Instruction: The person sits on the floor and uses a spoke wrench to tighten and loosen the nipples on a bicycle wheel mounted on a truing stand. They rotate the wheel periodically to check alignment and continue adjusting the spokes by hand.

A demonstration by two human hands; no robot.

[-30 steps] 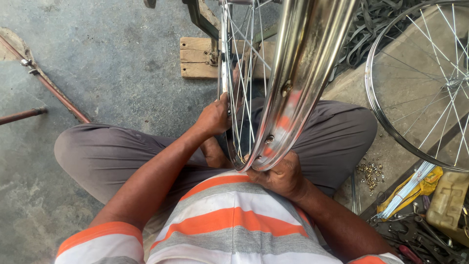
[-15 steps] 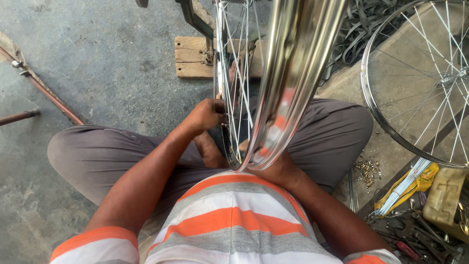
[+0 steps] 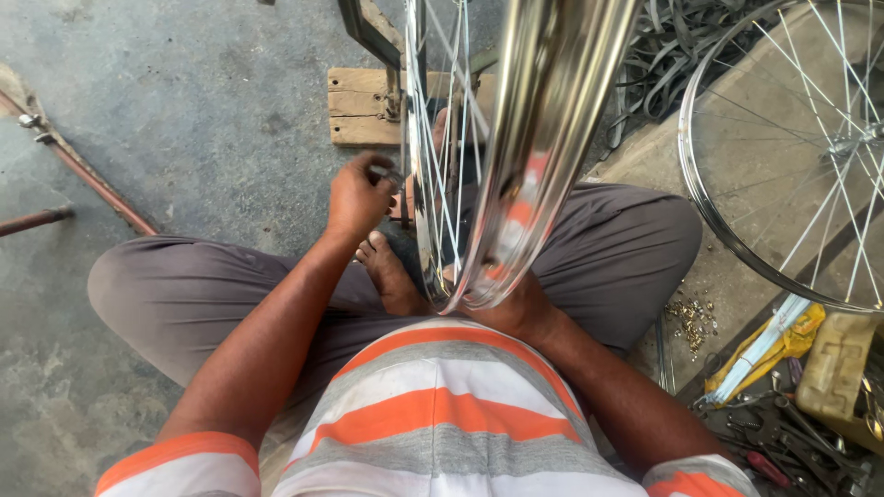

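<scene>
The shiny wheel rim [image 3: 543, 138] stands up in the middle of the frame. The left hand [image 3: 357, 195] pinches a small tool at the thin spokes [image 3: 440, 175]. The right hand [image 3: 516, 308] cups the rim's bottom edge. The rim looks hard, smooth and slippery; the spokes look bendy, so the rim is the best place to hold.

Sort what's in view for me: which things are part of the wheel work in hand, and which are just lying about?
In hand:
- shiny wheel rim, with its spokes
- left hand, pinching a small tool at the spokes
- right hand, under the rim's bottom

Lying about:
- second spoked wheel
- wooden block
- rusty rod
- pile of small brass bits
- yellow container
</scene>
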